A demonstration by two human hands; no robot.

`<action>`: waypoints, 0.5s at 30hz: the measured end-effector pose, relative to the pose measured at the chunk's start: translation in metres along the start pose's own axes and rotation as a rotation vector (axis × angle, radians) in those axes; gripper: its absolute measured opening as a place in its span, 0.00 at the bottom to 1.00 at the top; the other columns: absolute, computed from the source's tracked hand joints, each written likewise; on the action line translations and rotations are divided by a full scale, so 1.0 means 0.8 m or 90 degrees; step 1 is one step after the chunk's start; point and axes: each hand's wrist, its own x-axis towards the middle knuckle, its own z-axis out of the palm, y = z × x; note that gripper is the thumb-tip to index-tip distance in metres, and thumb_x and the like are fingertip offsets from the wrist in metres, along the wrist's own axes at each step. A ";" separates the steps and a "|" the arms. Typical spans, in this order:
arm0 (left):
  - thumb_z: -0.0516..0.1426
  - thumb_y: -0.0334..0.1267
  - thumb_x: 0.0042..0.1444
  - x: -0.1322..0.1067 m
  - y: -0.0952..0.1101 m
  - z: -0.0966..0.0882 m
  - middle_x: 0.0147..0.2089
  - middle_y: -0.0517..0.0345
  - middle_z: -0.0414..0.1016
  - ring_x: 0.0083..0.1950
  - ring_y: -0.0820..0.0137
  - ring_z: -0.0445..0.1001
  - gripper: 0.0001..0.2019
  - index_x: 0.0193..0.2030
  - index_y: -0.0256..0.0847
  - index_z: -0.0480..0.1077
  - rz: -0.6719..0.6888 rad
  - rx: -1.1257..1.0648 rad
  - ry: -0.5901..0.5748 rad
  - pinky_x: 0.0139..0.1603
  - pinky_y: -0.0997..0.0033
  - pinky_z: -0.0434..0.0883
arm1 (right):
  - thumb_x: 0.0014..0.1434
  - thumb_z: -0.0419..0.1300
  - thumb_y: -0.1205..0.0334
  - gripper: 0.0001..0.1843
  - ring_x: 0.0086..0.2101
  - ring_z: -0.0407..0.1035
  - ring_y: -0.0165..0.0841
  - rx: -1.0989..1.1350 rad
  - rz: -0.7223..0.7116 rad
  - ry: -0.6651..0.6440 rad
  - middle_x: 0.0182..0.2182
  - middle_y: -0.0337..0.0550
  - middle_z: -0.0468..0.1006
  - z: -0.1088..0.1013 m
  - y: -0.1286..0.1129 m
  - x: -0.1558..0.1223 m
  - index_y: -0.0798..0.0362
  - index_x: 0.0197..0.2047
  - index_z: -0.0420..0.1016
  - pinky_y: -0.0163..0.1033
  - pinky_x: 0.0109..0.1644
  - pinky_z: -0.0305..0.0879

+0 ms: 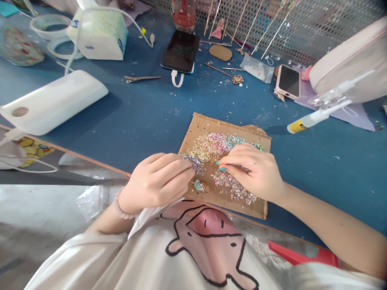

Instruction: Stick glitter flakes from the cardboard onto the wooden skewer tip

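Observation:
A piece of cardboard [199, 123] lies on the blue table in front of me, with small shiny rhinestones [208, 145] heaped on it by colour. My left hand [160, 181] is closed at the cardboard's left side, round the thin shaft of a hair stick. The hair stick's ornament [201, 186], gold with pale blue stones, pokes out below the fingers. Over the right half of the cardboard is my right hand [254, 171], pinching a thin metal tool [242, 164]; its tip is hard to make out. Part of the piles is hidden under this hand.
A glue tube [302, 124] stands tilted to the right. Further back are a black phone [180, 50], a pink-framed phone [288, 81], another hair stick [237, 79] and a hair clip [142, 79]. A white power bank-like device [60, 102] and a tissue pack [99, 36] stand left.

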 end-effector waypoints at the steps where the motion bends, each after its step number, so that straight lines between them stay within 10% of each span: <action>1: 0.54 0.23 0.58 0.000 0.000 0.000 0.36 0.54 0.78 0.33 0.67 0.75 0.07 0.40 0.34 0.70 -0.001 0.000 -0.001 0.30 0.66 0.71 | 0.66 0.60 0.69 0.08 0.28 0.74 0.32 -0.007 0.006 0.006 0.26 0.42 0.81 -0.001 0.001 0.000 0.56 0.35 0.79 0.39 0.37 0.69; 15: 0.54 0.23 0.58 -0.002 0.000 0.001 0.36 0.53 0.78 0.34 0.66 0.75 0.07 0.39 0.34 0.71 -0.003 -0.004 0.000 0.31 0.65 0.72 | 0.65 0.61 0.69 0.06 0.29 0.74 0.32 0.013 0.014 0.005 0.26 0.41 0.81 -0.005 0.005 -0.002 0.54 0.35 0.78 0.39 0.36 0.70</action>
